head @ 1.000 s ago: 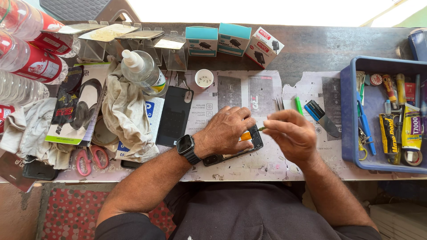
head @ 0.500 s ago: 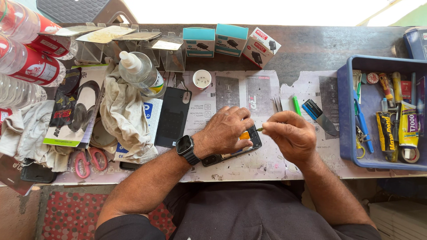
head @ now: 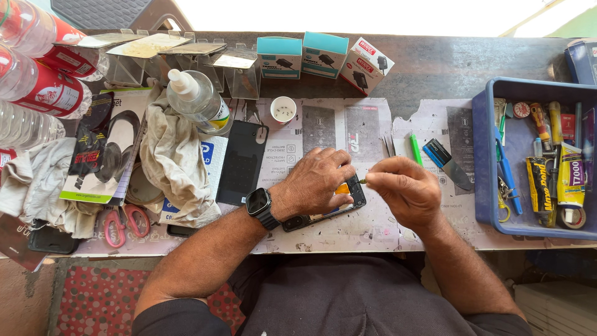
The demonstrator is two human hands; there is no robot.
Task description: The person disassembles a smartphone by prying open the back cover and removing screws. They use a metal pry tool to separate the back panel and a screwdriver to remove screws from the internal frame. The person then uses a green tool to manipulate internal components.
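A: Status on the hands?

B: Left hand (head: 314, 182) lies flat over the opened black phone with its back cover off (head: 348, 200), centre of the frame, pinning it to the tabletop (head: 435, 59). Fingers spread over the upper half, grip pressing down rather than wrapped round it. Looks like it's there to stop the phone sliding.

A: Right?

B: Right hand (head: 404, 190) sits just right of the phone. Thumb and fingers are pinched together on a thin green-tipped tool (head: 363, 181), tip pointing left at the phone's top edge. The pinch suits fine work. Can't tell if the tip touches the phone.

A: What's around?

B: Phone rests on a worn grey printed work mat (head: 323, 124). Above the right hand: a green pen-like tool (head: 415, 149) and a blue-handled flat scraper (head: 446, 162), both near, within reach. Blue plastic tray (head: 482, 155) at right holds glue tubes, tape and screwdrivers. Left of centre: a second black phone lying face down (head: 242, 163), a clear pump bottle (head: 198, 101), a crumpled beige cloth (head: 174, 165). Small white cup (head: 283, 111) above the left hand. Pink-handled scissors (head: 121, 224) at lower left.

A: Anything in the way?

B: Not really. The left hand hides most of the phone, so the internals are barely visible. Clutter stays clear of both hands.
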